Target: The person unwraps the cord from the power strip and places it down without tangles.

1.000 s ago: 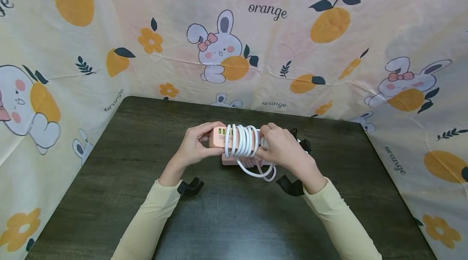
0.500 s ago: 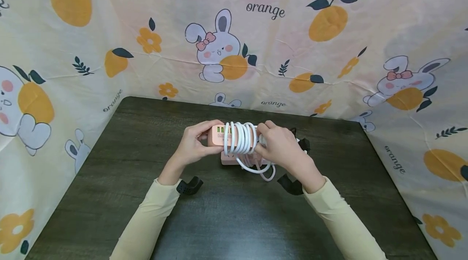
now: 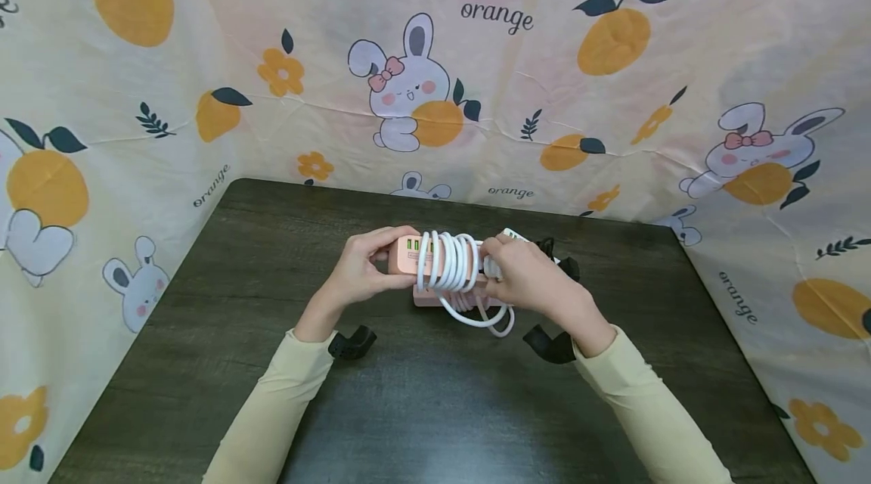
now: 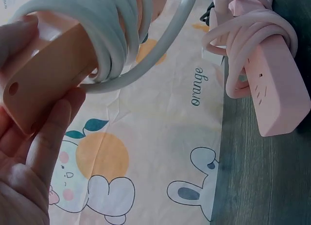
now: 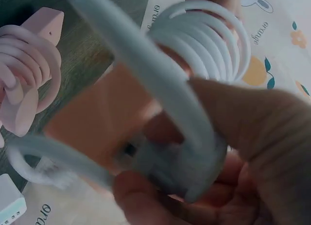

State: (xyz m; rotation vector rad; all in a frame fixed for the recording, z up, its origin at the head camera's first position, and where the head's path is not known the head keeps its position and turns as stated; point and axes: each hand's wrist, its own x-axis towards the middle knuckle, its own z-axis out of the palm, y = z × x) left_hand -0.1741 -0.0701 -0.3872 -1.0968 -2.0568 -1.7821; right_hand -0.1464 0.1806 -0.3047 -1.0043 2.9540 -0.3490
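Note:
A peach power strip (image 3: 405, 263) with green-lined USB ports is held up in both hands, a thick white cord (image 3: 447, 263) wound round its middle. My left hand (image 3: 364, 265) grips the left end, thumb and fingers on opposite sides; in the left wrist view its bare end (image 4: 53, 74) shows between them. At the other end, my right hand (image 3: 534, 276) pinches the cord's white plug (image 5: 182, 164), close against the strip. A loop of cord hangs below. In the right wrist view a length of cord crosses in front of the strip, and the plug's face is blurred.
A pink power strip (image 4: 279, 89) with its own pink cord wrapped round it lies on the dark wooden table (image 3: 408, 408) beneath the held one. A white strip (image 5: 10, 200) and a black cord (image 3: 547, 246) lie behind my right hand. A printed cloth (image 3: 272, 144) surrounds the table.
My right hand has shifted slightly right and turned at the plug, and the white strip's end now shows behind it. The left hand keeps its grip nearly in place.

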